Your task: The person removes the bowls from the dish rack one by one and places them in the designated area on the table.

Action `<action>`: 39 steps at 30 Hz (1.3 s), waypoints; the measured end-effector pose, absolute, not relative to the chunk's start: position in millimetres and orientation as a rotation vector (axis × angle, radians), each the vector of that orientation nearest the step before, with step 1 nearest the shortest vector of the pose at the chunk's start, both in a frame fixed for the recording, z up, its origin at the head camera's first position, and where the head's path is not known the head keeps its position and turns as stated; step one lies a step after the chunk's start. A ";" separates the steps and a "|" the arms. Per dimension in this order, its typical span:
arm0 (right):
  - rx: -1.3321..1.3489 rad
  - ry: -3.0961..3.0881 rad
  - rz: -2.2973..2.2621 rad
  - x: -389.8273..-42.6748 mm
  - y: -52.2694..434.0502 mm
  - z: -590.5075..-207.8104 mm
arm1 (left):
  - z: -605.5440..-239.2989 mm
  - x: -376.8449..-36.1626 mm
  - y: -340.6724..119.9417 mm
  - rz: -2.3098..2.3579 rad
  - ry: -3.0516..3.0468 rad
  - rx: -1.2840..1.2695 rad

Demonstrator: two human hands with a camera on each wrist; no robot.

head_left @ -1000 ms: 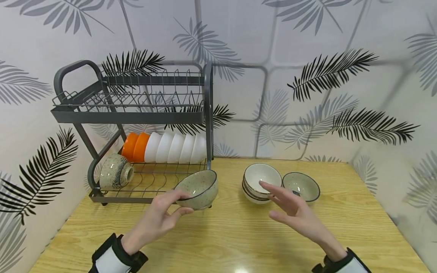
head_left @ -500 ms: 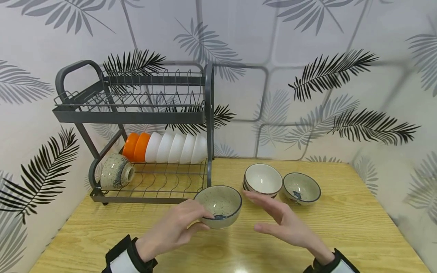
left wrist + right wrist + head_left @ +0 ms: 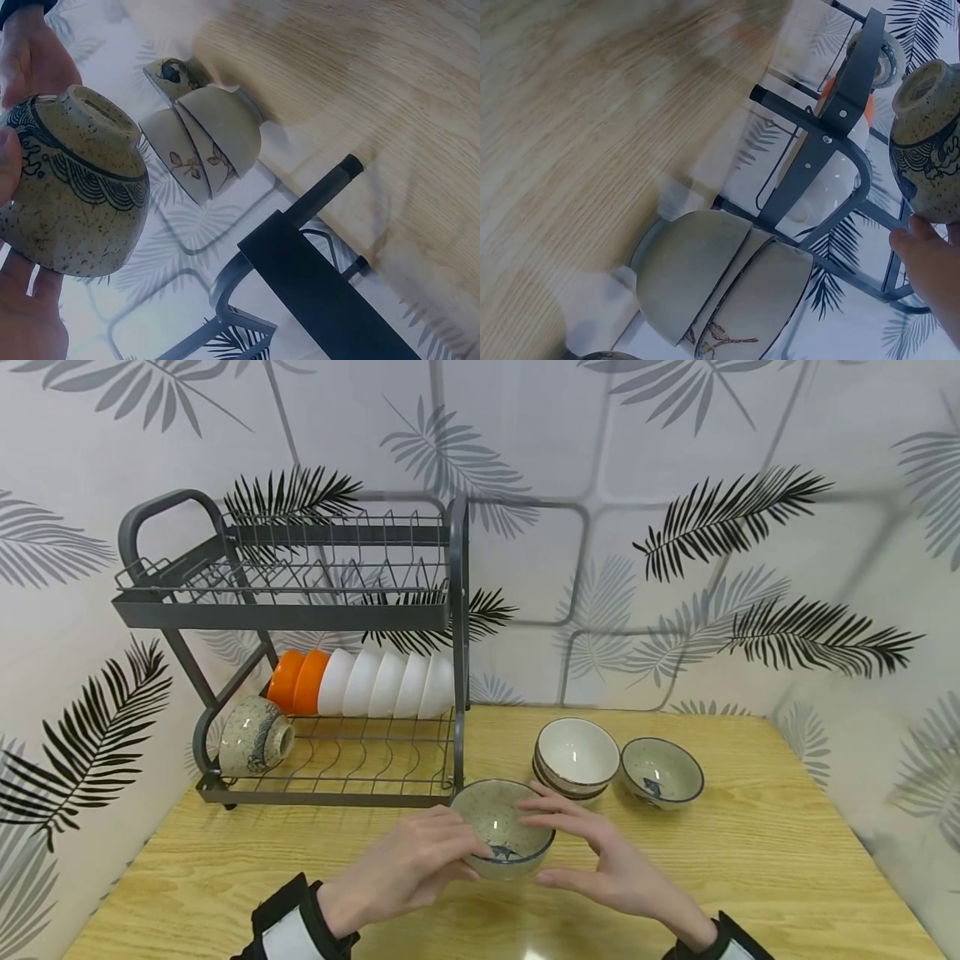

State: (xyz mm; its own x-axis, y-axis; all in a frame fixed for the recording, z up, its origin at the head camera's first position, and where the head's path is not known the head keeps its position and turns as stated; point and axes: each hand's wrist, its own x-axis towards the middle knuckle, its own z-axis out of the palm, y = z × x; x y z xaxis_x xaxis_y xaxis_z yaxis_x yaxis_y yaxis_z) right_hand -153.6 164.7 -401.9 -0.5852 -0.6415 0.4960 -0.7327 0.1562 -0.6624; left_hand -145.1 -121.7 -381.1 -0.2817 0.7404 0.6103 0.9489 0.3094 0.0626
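Head view shows your left hand (image 3: 408, 870) gripping the speckled bowl (image 3: 504, 828) by its rim, now above the wooden table (image 3: 787, 860) in front of you, clear of the dish rack (image 3: 300, 610) where it hung a second ago. Your right hand (image 3: 600, 860), fingers straight, has closed in and touches the bowl's far side, so you seem to be passing it over; the stacked bowls (image 3: 576, 758) behind haven't moved.

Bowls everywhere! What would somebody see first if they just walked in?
First, the speckled bowl in the middle of the table, gripped by the left hand while the right hand touches its other side. Next, the grey rack at the back left, with orange bowls and white bowls lined up on its lower shelf.
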 end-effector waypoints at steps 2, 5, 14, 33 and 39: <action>1.395 -2.280 1.380 -153.8 162.2 -403.8 | -381.9 -144.7 -119.7 -0.574 -2.117 -1.499; 1.437 -2.224 1.319 -153.5 159.2 -404.9 | -383.3 -144.8 -117.6 -0.546 -2.106 -1.514; 1.573 -2.073 0.941 -150.0 149.4 -404.3 | -385.1 -145.3 -113.7 -0.393 -2.028 -1.539; 1.549 -1.894 0.549 -147.9 154.5 -409.9 | -390.4 -142.9 -107.6 -0.304 -2.082 -1.499; 1.488 -1.941 0.501 -145.4 165.7 -410.6 | -391.5 -143.6 -114.6 -0.319 -2.178 -1.475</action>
